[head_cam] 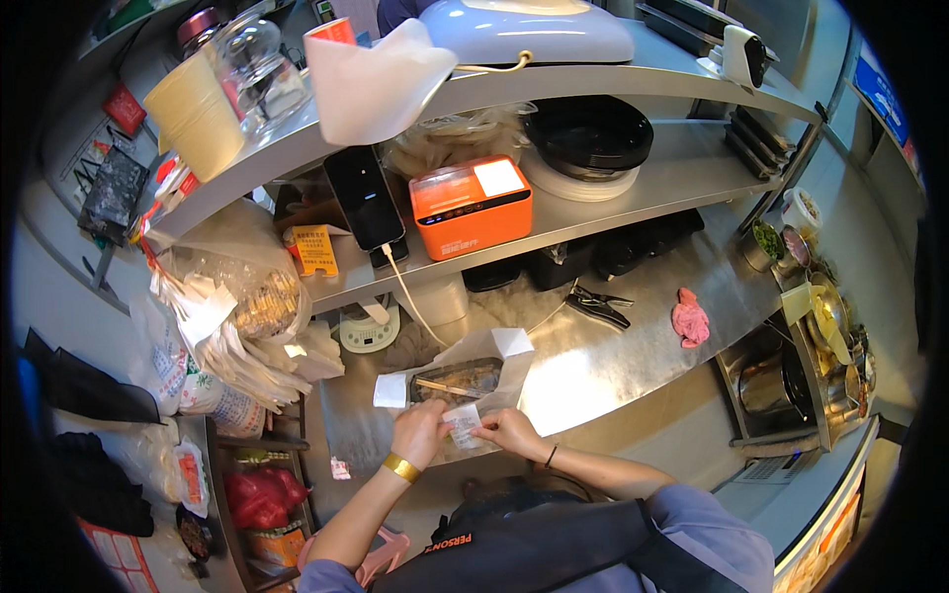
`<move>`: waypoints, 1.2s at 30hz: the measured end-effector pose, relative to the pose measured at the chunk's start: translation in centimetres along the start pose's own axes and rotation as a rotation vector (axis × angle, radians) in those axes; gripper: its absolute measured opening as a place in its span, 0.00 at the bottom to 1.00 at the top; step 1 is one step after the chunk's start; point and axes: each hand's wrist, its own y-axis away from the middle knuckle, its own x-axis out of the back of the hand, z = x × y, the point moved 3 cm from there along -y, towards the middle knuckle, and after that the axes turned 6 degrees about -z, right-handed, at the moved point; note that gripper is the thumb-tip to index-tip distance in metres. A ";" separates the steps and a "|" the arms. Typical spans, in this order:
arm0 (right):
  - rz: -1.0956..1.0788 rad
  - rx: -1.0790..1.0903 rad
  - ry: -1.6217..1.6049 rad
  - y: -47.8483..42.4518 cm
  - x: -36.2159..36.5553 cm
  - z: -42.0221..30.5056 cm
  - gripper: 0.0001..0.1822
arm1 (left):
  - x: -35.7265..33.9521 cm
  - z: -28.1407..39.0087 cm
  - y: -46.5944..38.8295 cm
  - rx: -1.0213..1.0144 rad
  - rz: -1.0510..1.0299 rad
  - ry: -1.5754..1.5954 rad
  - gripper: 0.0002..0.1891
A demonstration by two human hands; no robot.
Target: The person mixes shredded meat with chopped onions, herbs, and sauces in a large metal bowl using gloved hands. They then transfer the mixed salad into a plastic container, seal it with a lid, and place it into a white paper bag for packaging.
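Between my two hands, at the near edge of the steel counter, is a small printed paper slip (463,426). The fingers of my left hand (420,432) pinch its left side, and my right hand (511,432) pinches its right side. Just beyond them an open white paper bag (508,356) lies on the counter. Inside the bag is a black food container (482,374) with food under what looks like a clear lid, and wooden chopsticks (445,388) lie across it. The slip covers part of the bag's near side.
A black stapler-like hand tool (600,307) and a pink cloth (690,319) lie on the counter (652,356). A digital scale (368,330) stands at the back left. Above, a shelf holds a charging phone (363,196), an orange device (472,211) and black bowls (589,133). Paper bags (230,345) hang at the left.
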 end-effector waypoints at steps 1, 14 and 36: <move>0.001 0.002 -0.011 -0.2 0.0 0.3 0.12 | -0.3 -0.3 -0.2 0.026 -0.013 0.009 0.13; 0.346 -0.385 0.587 -3.9 22.0 14.5 0.27 | 1.1 0.0 -0.6 0.275 0.117 -0.023 0.04; 0.130 0.369 0.839 3.5 21.0 -16.9 0.41 | -0.3 -1.9 0.5 0.129 0.274 0.116 0.04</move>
